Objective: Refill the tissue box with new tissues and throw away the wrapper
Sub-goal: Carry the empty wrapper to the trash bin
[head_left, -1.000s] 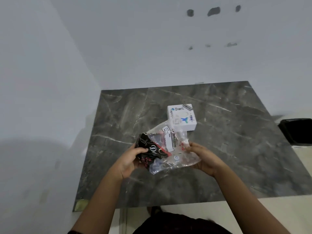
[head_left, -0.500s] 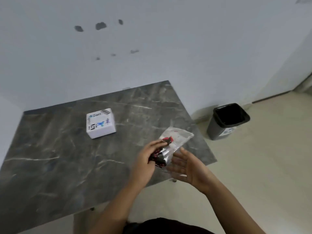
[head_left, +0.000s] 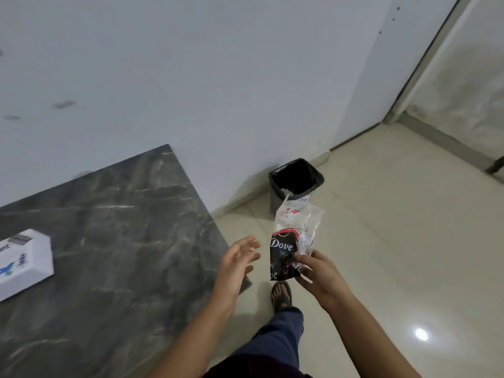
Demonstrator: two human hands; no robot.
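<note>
the wrapper (head_left: 289, 248) is now held by the right hand (head_left: 320, 276) only, the left hand (head_left: 236, 264) is let go and open, and the bin (head_left: 296, 181) is just ahead for the throw.

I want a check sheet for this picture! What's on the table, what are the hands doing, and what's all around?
Surface: dark marble table, only the box on it.
Job's things: white tissue box at the table's left edge; wrapper held over the floor; black-lined bin against the wall.
Clutter: nothing seen.
Hands: right hand pinches the wrapper's lower end; left hand open, empty.
Cables: nothing seen.
Surroundings: white wall, pale tiled floor, sandalled foot.
</note>
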